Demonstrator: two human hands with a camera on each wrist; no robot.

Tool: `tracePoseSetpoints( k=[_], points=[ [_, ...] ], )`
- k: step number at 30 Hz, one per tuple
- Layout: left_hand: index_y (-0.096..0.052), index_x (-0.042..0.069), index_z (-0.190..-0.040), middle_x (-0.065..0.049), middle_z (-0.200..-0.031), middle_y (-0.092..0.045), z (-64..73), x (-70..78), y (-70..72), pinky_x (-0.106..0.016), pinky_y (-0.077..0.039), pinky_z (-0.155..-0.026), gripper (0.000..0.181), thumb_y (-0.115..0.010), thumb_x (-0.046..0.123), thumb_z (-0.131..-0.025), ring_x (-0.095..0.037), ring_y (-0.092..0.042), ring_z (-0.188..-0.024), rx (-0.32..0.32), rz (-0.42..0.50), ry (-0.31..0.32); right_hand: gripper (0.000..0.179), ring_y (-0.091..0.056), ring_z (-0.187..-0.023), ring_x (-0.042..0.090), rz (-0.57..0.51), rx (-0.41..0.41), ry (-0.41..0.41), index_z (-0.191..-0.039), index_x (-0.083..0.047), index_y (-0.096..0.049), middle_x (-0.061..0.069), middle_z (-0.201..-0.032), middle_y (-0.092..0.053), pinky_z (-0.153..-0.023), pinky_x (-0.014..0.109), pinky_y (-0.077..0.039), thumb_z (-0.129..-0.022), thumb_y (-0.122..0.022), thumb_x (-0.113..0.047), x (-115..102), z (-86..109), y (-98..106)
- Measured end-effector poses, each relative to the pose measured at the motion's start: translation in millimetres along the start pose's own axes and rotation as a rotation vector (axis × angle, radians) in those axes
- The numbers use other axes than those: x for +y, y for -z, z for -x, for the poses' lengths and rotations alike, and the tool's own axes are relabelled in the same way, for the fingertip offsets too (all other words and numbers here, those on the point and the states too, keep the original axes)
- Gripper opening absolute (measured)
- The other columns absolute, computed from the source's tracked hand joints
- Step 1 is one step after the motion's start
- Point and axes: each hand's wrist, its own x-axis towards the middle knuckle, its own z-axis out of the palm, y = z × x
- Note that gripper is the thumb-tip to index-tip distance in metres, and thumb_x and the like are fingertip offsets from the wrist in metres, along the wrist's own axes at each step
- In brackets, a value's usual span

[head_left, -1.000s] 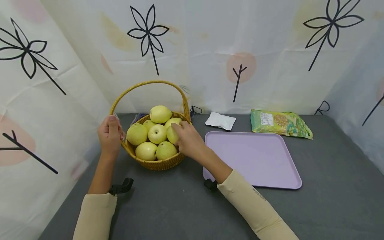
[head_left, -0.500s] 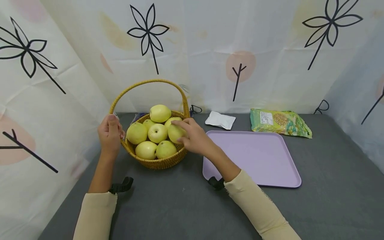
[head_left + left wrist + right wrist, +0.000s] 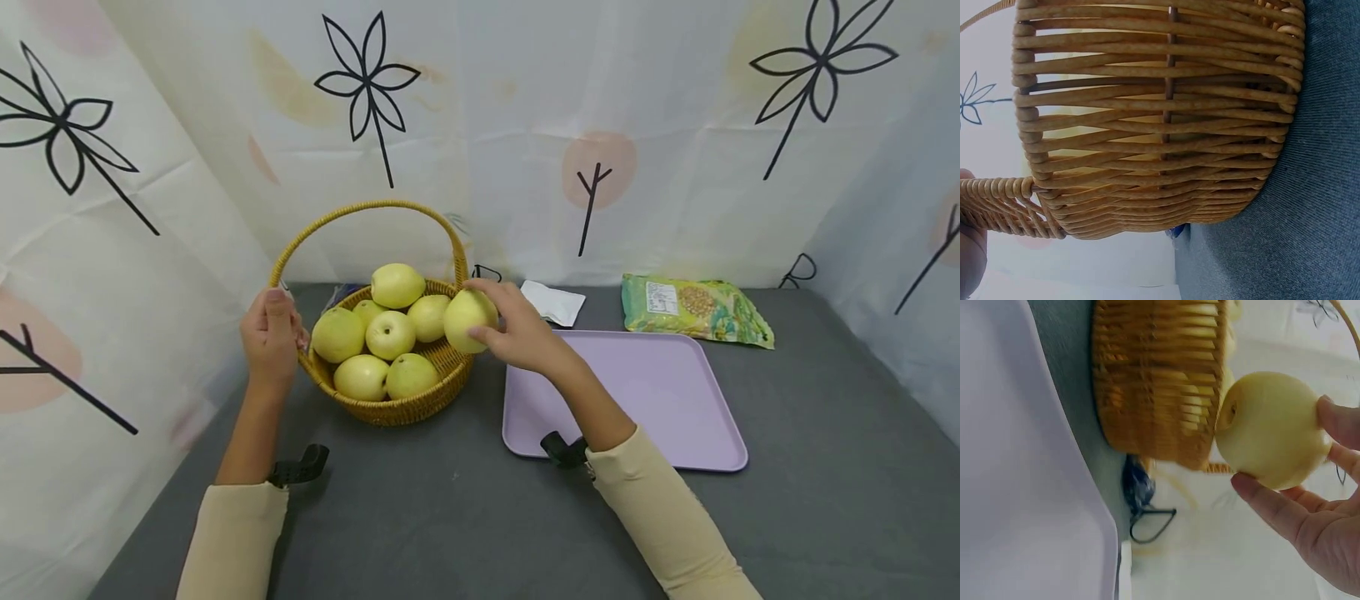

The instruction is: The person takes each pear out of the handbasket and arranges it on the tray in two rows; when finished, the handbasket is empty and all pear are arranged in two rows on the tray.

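My right hand (image 3: 517, 327) holds a yellow-green apple (image 3: 469, 321) between thumb and fingers, just over the right rim of a wicker basket (image 3: 401, 411). In the right wrist view, the thumb and fingertips grip this apple (image 3: 1272, 428) from one side, its dimpled end facing the basket (image 3: 1154, 381). My left hand (image 3: 272, 342) grips the lower left part of the basket's arched handle (image 3: 367, 205). Several more apples (image 3: 391, 334) fill the basket. The left wrist view shows the woven basket wall (image 3: 1154, 137) close up, with only part of the left hand (image 3: 971, 259) visible at the edge.
A shallow lilac tray (image 3: 675, 400) lies right of the basket on the dark grey tabletop (image 3: 450, 525). Behind it are a white packet (image 3: 552, 302) and a green-yellow food bag (image 3: 693, 310). A patterned white curtain (image 3: 480, 108) closes off the back and sides.
My right hand has lifted an apple from the basket's right side and moved it rightward over the rim, leaving a gap among the fruit. The left hand keeps its grip on the handle.
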Motion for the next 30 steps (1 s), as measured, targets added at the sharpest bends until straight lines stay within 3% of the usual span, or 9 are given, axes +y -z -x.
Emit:
tracePoseSetpoints(
  k=[9, 15, 22, 30],
  points=[
    [-0.038, -0.013, -0.078, -0.002, -0.054, -0.038, 1.2, -0.1, -0.8, -0.017, -0.038, -0.04, 0.046, -0.049, 0.02, -0.108, -0.011, -0.038, -0.042, -0.009, -0.007, -0.006, 0.057, -0.048, -0.112, 0.036, 0.022, -0.032, -0.119, -0.146, -0.014, -0.05, 0.023, -0.131, -0.044, -0.089, 0.05, -0.049, -0.093, -0.072, -0.01, 10.0, 8.4, 31.8],
    [-0.038, -0.013, -0.078, -0.003, -0.054, -0.038, 0.3, -0.6, -1.7, -0.017, -0.038, -0.04, 0.045, -0.047, 0.019, -0.108, -0.012, -0.038, -0.041, -0.014, -0.016, -0.011, 0.056, -0.048, -0.113, 0.037, 0.047, -0.02, -0.148, -0.138, -0.012, -0.053, 0.021, -0.133, -0.045, -0.09, 0.054, -0.047, -0.087, -0.077, -0.01, 21.1, 12.3, 45.3],
    [-0.038, -0.014, -0.079, -0.003, -0.054, -0.038, 0.1, 0.6, -0.9, -0.018, -0.038, -0.04, 0.045, -0.049, 0.019, -0.108, -0.012, -0.037, -0.041, -0.01, -0.005, -0.001, 0.055, -0.047, -0.118, 0.039, 0.092, -0.026, -0.181, -0.13, -0.006, -0.052, 0.025, -0.131, -0.047, -0.092, 0.057, -0.045, -0.081, -0.078, -0.006, 28.7, 12.6, 50.2],
    [-0.039, -0.012, -0.078, -0.003, -0.053, -0.037, -0.1, -1.1, 0.4, -0.017, -0.038, -0.04, 0.046, -0.049, 0.022, -0.108, -0.012, -0.036, -0.041, -0.006, -0.009, 0.001, 0.055, -0.047, -0.113, 0.041, 0.138, -0.052, -0.25, -0.118, -0.006, -0.051, 0.026, -0.124, -0.045, -0.091, 0.055, -0.044, -0.072, -0.079, 0.003, 46.6, 9.7, 43.2]
  ],
)
